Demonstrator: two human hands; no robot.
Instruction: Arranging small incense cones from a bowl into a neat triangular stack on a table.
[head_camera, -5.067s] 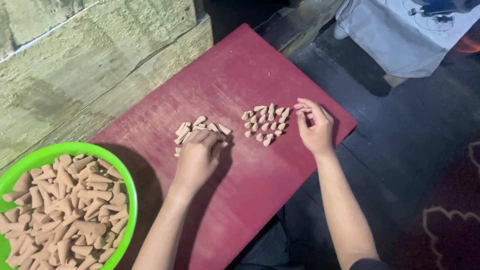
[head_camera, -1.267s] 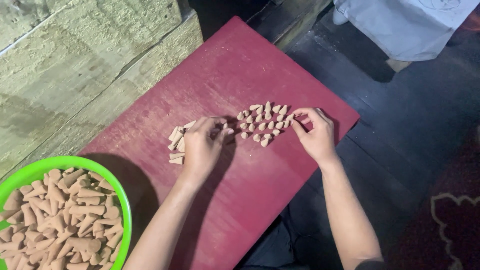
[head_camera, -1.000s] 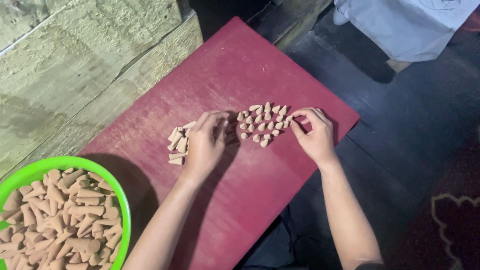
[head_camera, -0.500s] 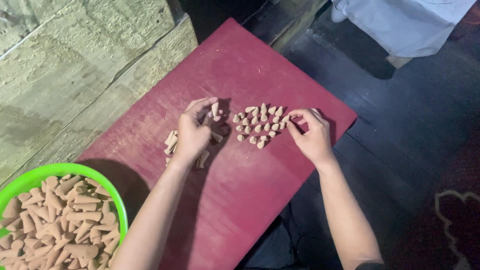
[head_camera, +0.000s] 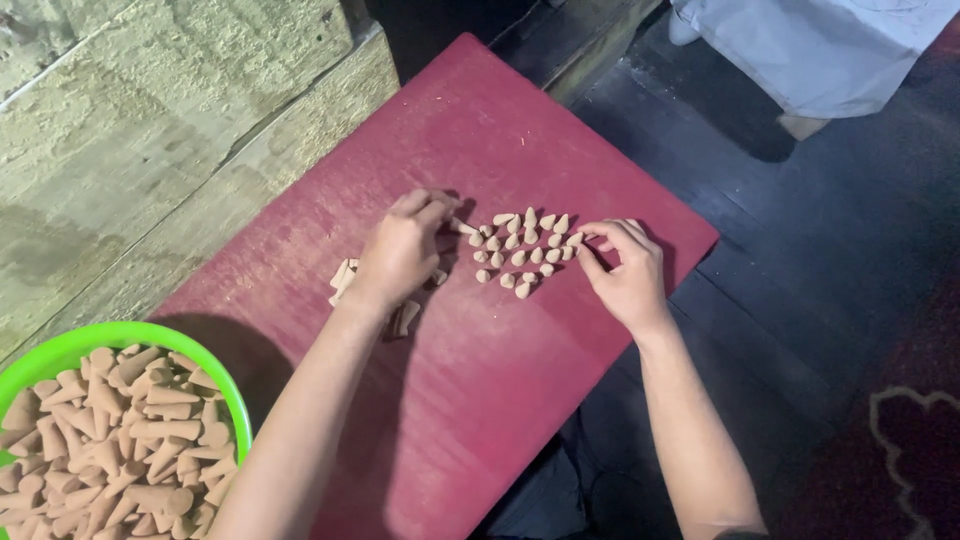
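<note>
On a dark red board (head_camera: 520, 130) stands a cluster of several small tan cones (head_camera: 520, 250), set upright in rows. My left hand (head_camera: 400, 252) pinches one tan cone (head_camera: 462, 227) at the cluster's left edge. Under and beside that hand lies a loose pile of cones (head_camera: 345, 278) on their sides. My right hand (head_camera: 625, 272) rests at the cluster's right edge, thumb and forefinger closed on the end cone (head_camera: 574, 240).
A bright green bowl (head_camera: 215, 372) heaped with the same tan cones sits at the lower left. A rough stone block wall (head_camera: 150, 140) runs along the board's far side. Dark plank floor (head_camera: 820, 300) lies to the right, with pale cloth (head_camera: 800, 50) at top right.
My left hand lifted a cone off the loose pile and carried it right to the standing cluster. My right hand stayed at the cluster's right edge.
</note>
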